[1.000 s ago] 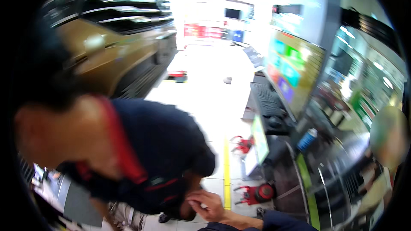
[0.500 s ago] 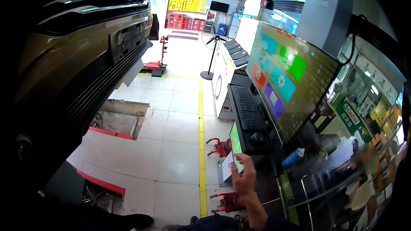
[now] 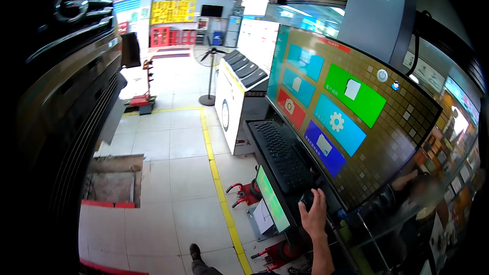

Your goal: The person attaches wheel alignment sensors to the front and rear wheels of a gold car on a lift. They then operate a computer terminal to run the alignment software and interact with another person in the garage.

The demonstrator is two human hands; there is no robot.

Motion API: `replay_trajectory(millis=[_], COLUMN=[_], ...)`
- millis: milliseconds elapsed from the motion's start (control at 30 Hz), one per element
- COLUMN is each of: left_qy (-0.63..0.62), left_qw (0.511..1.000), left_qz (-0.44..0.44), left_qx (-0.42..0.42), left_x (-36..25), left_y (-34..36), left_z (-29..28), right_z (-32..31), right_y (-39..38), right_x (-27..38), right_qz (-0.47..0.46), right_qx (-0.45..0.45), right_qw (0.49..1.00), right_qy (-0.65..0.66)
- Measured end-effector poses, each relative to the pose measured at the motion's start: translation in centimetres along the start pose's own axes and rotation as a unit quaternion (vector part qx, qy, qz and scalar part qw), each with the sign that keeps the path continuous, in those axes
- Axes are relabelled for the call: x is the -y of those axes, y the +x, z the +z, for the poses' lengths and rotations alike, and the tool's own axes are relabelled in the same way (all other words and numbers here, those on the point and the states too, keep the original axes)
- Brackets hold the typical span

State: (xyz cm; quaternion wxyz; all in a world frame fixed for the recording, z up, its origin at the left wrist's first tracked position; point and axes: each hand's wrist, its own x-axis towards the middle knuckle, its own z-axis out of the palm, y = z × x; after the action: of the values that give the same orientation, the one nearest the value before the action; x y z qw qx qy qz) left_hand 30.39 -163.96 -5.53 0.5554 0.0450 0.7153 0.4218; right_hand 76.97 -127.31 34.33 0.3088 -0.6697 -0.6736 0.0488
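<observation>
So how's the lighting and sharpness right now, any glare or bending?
Head view throughout: the far floor is nearly washed out by glare; the car sinks into shadow at left; the right hand looks fairly sharp, the black mouse by it blends into its dark surroundings; fisheye distortion bows the screen, and the corners are black.

Bare right hand (image 3: 314, 215) with separate fingers and thumb, bare forearm (image 3: 322, 254), edge of a dark sleeve (image 3: 340, 272) low in view, dark greyish trouser leg (image 3: 205, 269), black round-toed shoe (image 3: 195, 251).
</observation>
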Motion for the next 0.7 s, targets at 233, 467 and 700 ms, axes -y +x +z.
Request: replay_trajectory(millis=[233, 467, 700], left_qy=[0.092, 0.162, 0.204], left_qw=[0.993, 0.975, 0.96], left_qz=[0.012, 0.029, 0.028], left_qx=[0.08, 0.147, 0.19], left_x=[-16.5, -28.1, -34.8], left_y=[11.4, 20.1, 23.8], left_z=[-3.2, -3.0, -3.2], right_z=[3.5, 5.3, 6.7], right_y=[1.6, 2.1, 2.7], right_x=[2.4, 2.4, 2.6], right_qz=[0.208, 0.238, 0.277], right_qx=[-0.003, -0.051, -0.112], right_qw=[0.975, 0.967, 0.949], right_qy=[-0.082, -0.076, -0.095])
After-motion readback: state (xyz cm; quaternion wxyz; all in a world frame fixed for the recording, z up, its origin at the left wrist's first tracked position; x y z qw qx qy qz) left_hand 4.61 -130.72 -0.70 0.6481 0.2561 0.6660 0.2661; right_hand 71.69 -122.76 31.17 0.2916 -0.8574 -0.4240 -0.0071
